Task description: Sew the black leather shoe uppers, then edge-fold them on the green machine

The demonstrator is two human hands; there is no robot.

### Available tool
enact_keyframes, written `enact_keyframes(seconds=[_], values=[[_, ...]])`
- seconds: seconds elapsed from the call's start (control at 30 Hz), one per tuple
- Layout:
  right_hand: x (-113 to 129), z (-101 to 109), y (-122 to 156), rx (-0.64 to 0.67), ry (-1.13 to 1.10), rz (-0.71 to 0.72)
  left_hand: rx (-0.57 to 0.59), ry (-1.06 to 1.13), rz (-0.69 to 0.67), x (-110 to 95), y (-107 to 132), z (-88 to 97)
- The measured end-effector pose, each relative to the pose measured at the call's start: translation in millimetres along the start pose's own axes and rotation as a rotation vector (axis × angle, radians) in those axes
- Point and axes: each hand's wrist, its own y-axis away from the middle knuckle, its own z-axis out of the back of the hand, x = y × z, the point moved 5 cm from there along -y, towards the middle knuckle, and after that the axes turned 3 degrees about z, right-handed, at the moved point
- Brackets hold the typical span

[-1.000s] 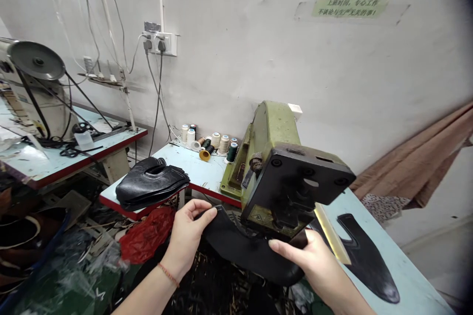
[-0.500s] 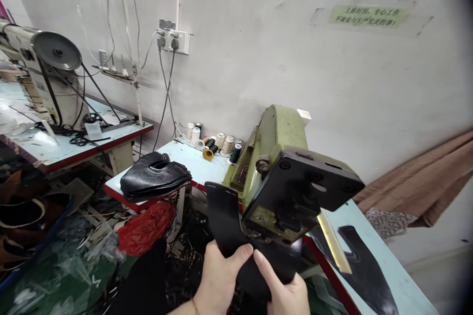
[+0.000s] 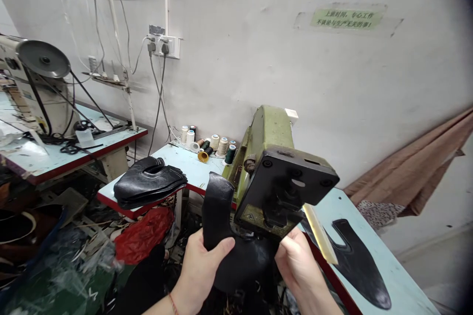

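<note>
My left hand (image 3: 201, 266) grips a curved black leather shoe piece (image 3: 221, 221) from the left, thumb on its front. My right hand (image 3: 295, 261) holds the same piece on its right side, just beneath the head of the green machine (image 3: 275, 172). The leather bends upward on the left, and its lower middle sits under the machine's black faceplate (image 3: 291, 182). Both hands are closed on the leather.
A stack of black leather pieces (image 3: 148, 184) lies on the blue table (image 3: 192, 165) to the left. One flat black piece (image 3: 354, 261) lies on the table at right. Thread spools (image 3: 209, 145) stand by the wall. A sewing machine (image 3: 37, 83) sits far left; a red bag (image 3: 142, 238) lies below.
The leather piece has turned and risen on the left, and my right hand has shifted rightward under the machine head. My left hand keeps its grip.
</note>
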Motion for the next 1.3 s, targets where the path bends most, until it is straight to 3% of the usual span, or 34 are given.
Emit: enact_keyframes(seconds=[0.17,0.27,0.43,0.6,0.93,1.13,1.3], values=[[8,1,-6,0.046,-0.009,0.065,-0.024,-0.08,-0.05,-16,-8,15.1],[9,14,-5,-0.006,0.034,0.116,-0.007,-0.156,-0.078,-32,-12,20.1],[-5,35,3,-0.02,0.198,0.039,0.062,-0.292,-0.07,-65,-21,21.7],[-17,45,16,-0.184,0.317,0.023,0.165,-0.431,-0.088,-91,-31,19.8],[-48,21,42,-0.296,0.282,0.096,0.15,-0.448,0.075,-101,-43,48.0],[-54,1,42,-0.268,0.286,0.143,0.107,-0.434,0.104,-103,-41,69.4],[-59,-17,49,-0.255,0.31,0.122,0.122,-0.445,0.122,-102,-37,76.4]])
